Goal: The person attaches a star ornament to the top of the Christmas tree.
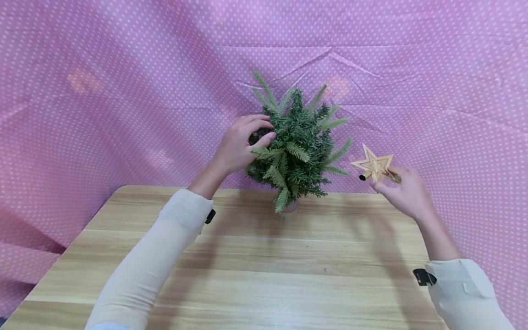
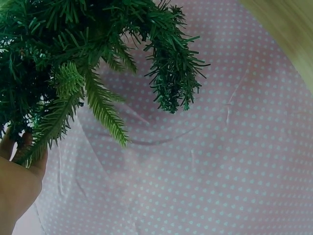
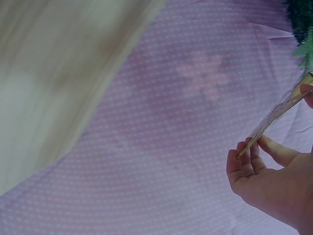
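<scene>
A small artificial Christmas tree (image 1: pixel 305 151) stands at the far edge of the wooden table, its base (image 1: pixel 290 206) mostly hidden under the branches. My left hand (image 1: pixel 243 142) holds the tree's left side, thumb and fingers curved around the foliage. In the left wrist view, part of the left hand (image 2: pixel 19 188) shows behind a light green branch tip (image 2: pixel 51 120). To the right of the tree, my right hand (image 1: pixel 406 190) pinches a gold star topper (image 1: pixel 374 166), apart from the branches. The star (image 3: pixel 279 111) appears edge-on in the right wrist view, between thumb and fingers.
The wood-grain table (image 1: pixel 264 275) spans the lower part of the head view, with a few tiny dark bits on it. A pink cloth with white dots (image 1: pixel 165 91) hangs close behind the tree and along the sides.
</scene>
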Demonstrator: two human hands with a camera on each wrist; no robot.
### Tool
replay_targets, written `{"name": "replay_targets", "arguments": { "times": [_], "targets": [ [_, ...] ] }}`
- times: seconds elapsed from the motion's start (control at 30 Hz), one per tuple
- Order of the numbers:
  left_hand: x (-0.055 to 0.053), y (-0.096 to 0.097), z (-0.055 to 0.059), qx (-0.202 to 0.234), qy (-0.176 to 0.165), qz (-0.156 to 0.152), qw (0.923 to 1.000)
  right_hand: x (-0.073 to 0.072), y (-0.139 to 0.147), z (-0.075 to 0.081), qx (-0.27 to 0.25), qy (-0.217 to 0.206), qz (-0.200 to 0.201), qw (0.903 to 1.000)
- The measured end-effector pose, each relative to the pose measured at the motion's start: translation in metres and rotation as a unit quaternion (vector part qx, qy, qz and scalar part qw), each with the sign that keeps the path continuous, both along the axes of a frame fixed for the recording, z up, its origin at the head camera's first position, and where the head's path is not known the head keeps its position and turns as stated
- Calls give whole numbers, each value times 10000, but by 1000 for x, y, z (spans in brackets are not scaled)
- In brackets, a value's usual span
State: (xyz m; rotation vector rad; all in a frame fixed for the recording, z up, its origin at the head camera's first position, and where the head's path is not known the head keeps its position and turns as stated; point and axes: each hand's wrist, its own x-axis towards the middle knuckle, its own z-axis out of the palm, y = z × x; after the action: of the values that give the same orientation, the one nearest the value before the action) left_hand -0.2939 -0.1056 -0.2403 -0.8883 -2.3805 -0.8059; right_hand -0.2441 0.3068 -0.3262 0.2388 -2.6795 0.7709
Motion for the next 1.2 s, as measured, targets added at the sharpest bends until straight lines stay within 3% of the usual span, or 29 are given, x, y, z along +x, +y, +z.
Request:
{"name": "replay_targets", "arguments": {
  "times": [0.17,0.63,0.87,1.2],
  "targets": [
    [0,0,-1,-1,-1,29,10000,5,-10,12,-8,-114,-73,9999],
    [0,-1,-2,59,32,-4,10000,9,-31,44,-203,111,-92,9997],
    [-1,-1,-2,21,42,14,10000,7,-36,50,-188,-67,-218,9996],
    [-2,-1,-3,25,93,-4,10000,7,-39,60,-318,161,-269,9990]
  ]
}}
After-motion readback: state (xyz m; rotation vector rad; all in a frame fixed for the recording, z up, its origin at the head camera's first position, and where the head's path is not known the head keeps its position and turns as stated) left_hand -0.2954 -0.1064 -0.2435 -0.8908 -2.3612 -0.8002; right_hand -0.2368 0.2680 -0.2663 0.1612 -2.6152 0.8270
